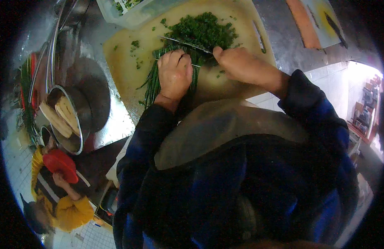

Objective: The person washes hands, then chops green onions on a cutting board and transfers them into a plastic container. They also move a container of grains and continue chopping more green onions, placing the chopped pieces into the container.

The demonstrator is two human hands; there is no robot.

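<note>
My right hand (237, 63) grips a kitchen knife (186, 43), seen nearly edge-on with its blade running left. Under my left hand (175, 73) lies a bunch of long green stalks (152, 84), pressed against the yellowed cutting board (229, 85). The fingers of that hand are curled over the bunch just on my side of the blade. On the blade's far side is a heap of finely chopped greens (204, 29). Small green bits are scattered on the board to the left. My right hand covers the knife's handle.
A translucent plastic tub (139, 15) with chopped food stands at the board's far left. To the left, a metal pot (86, 115) holds long pale pieces (62, 116). A person in yellow sleeves holds a red basin (61, 166). Another board (322, 25) with a dark knife lies far right.
</note>
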